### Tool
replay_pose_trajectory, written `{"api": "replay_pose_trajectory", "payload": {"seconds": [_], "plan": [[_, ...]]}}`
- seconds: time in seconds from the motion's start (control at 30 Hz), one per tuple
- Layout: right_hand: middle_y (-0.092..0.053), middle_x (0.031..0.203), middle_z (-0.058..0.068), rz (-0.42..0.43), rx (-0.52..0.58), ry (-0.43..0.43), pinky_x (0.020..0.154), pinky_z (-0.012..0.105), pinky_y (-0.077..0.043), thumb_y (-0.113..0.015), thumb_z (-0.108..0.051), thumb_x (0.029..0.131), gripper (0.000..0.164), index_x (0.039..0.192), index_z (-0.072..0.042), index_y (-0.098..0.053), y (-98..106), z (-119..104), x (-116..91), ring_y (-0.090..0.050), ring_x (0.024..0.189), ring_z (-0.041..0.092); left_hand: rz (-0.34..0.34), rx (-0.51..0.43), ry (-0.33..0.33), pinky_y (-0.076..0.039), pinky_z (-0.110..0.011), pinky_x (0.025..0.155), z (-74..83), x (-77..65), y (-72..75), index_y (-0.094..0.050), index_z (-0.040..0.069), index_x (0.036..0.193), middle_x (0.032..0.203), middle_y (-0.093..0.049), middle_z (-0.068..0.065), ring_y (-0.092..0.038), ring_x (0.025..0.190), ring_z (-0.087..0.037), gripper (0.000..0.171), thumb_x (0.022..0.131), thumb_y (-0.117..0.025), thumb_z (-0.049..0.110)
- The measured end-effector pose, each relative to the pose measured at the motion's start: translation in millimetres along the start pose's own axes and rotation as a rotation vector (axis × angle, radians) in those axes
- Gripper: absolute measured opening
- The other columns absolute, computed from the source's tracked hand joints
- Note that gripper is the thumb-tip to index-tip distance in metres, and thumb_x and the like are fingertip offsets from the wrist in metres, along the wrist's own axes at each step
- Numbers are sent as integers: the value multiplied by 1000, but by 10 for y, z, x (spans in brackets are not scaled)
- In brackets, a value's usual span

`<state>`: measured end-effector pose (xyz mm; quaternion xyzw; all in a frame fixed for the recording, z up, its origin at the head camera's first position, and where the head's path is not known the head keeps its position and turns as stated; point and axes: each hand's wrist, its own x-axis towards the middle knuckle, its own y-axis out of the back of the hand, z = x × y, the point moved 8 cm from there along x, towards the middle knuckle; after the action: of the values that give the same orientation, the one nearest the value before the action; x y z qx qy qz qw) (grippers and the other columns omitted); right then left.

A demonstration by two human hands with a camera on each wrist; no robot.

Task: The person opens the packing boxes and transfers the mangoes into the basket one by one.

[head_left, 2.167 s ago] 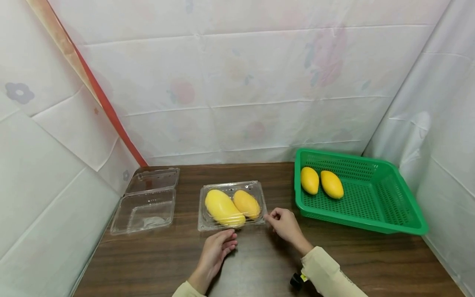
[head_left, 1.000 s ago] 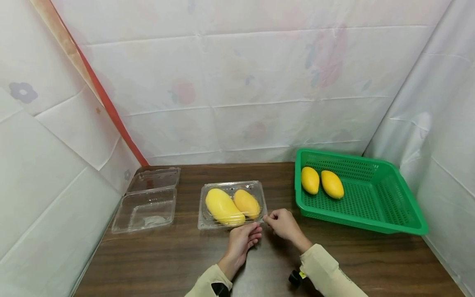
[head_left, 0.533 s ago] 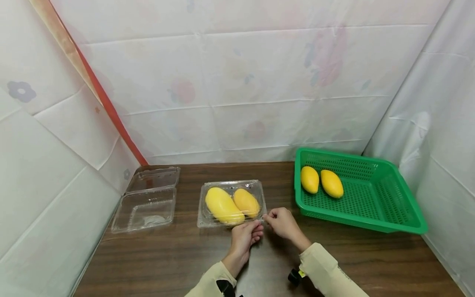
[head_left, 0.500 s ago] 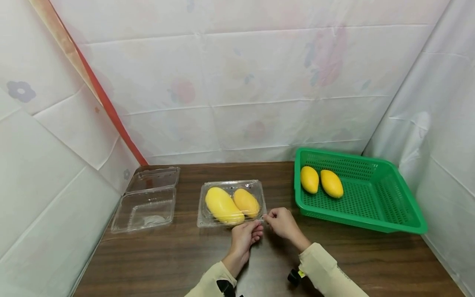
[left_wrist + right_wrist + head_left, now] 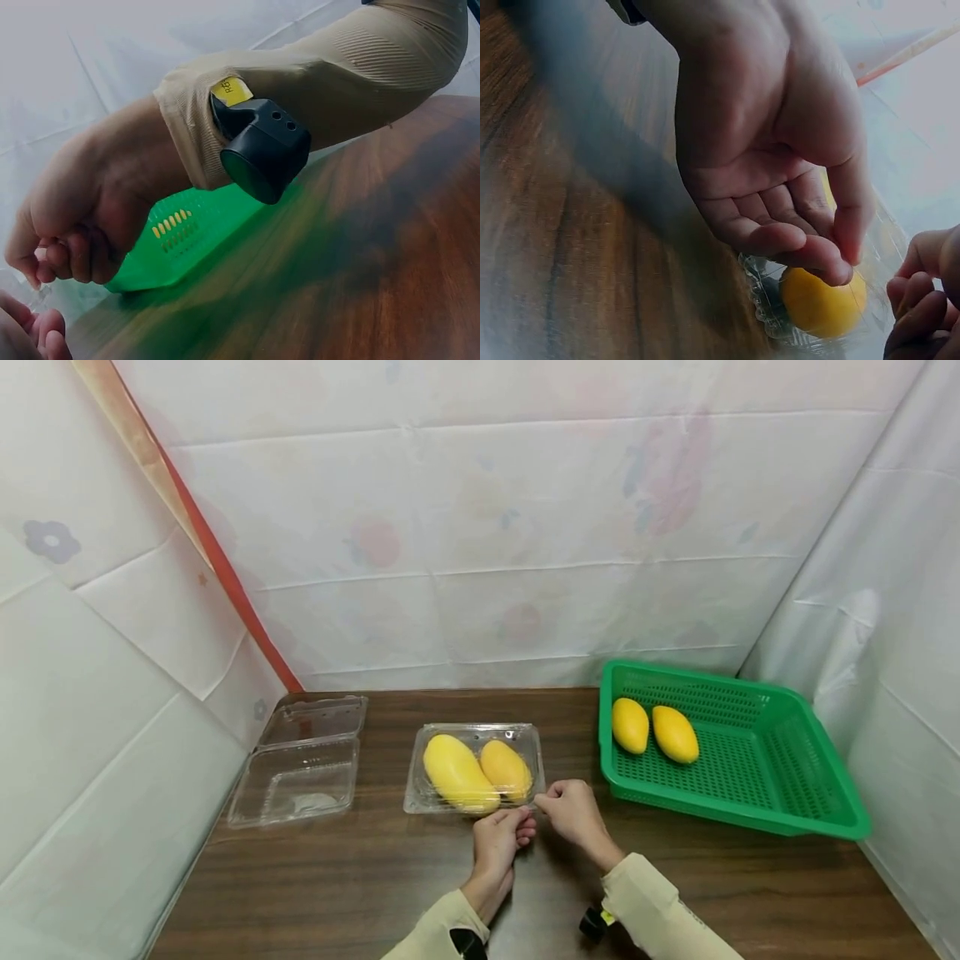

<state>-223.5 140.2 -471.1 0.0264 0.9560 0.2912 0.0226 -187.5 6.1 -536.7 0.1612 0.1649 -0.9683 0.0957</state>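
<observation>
A clear plastic clamshell box (image 5: pixel 414 797) stands closed mid-table with two yellow mangoes inside, a larger mango (image 5: pixel 457 772) on the left and a smaller mango (image 5: pixel 506 770) beside it. At the box's front edge, near the right corner, my left hand (image 5: pixel 497 843) pinches the rim between thumb and fingers. My right hand (image 5: pixel 573 814) pinches that same corner from the right, its fingers curled. The right wrist view shows the left hand (image 5: pixel 772 150) palm-on, thumb meeting fingertips over a mango (image 5: pixel 823 302). In the left wrist view, the right hand (image 5: pixel 82 217) bends down, fingers folded.
A second clamshell box (image 5: pixel 296 781) lies opened at the left, its lid folded back. On the right sits a green basket (image 5: pixel 750 777) holding two mangoes (image 5: pixel 652 731) at its left end. White cloth (image 5: pixel 525 527) hangs behind the wooden table (image 5: pixel 300 885).
My left hand has moved right along the box's front edge to meet the right hand at the corner. The right hand has stayed there. The box has shifted very slightly.
</observation>
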Motion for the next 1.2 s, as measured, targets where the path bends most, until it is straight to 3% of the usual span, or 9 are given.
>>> {"api": "replay_pose_trajectory", "payload": {"seconds": [0.17,0.27,0.37,0.47,0.67,0.77,0.9,1.07,1.2], "plan": [[-43,50,-4,71,45,113,44,21,-29,-64,-9,80,28,55,-6,-54,205,-419,-2,-39,47,10,-17,16,12,-51,-17,52,-22,18,20,-68,-13,101,68,-69,0,-62,57,-5,23,90,-62,5],[-45,51,-3,26,21,140,44,21,-28,-62,-12,82,26,57,-6,-57,200,-535,59,-39,46,11,-39,3,21,-52,-18,54,4,38,27,-66,-13,105,70,-69,1,-63,59,-5,26,92,-61,9],[-53,52,1,-12,23,58,43,22,-31,-62,-13,83,26,59,-4,-59,155,-380,90,-43,45,12,-73,35,56,-54,-19,56,-1,37,17,-67,-10,106,70,-68,2,-62,59,-6,27,93,-61,12],[-63,58,10,-6,101,-15,43,23,-39,-63,-10,85,23,64,0,-62,131,-168,89,-52,46,17,-121,68,81,-54,-20,56,-31,33,-16,-68,-8,105,70,-68,2,-62,58,-6,27,93,-62,16],[-67,66,16,-26,340,-38,48,26,-50,-65,-5,86,11,81,2,-57,61,-3,76,-56,48,16,-144,88,90,-54,-20,58,45,-77,-45,-66,-11,109,72,-67,2,-61,59,-6,30,95,-60,14],[-66,65,12,-58,400,-46,48,28,-50,-67,-3,87,16,97,0,-54,27,11,67,-55,48,17,-145,80,91,-54,-19,58,142,-179,-53,-65,-12,109,72,-67,2,-61,59,-5,29,95,-59,13],[-65,64,11,-89,399,-39,49,28,-49,-66,-1,87,25,109,3,-56,1,3,61,-55,50,18,-157,62,99,-54,-20,59,167,-204,-49,-66,-10,107,73,-67,2,-61,61,-6,28,95,-59,15],[-64,70,23,-98,391,-16,48,24,-46,-64,1,87,24,110,5,-58,-2,-22,56,-53,50,16,-156,39,131,-54,-21,60,1,-49,18,-67,-8,106,73,-66,2,-61,61,-8,31,96,-58,20],[-64,67,18,-91,378,-6,47,24,-45,-64,1,88,21,108,2,-59,-2,-21,61,-52,49,15,-144,25,129,-53,-21,60,-46,18,92,-67,-7,106,73,-65,3,-61,61,-7,33,96,-59,24]]}}
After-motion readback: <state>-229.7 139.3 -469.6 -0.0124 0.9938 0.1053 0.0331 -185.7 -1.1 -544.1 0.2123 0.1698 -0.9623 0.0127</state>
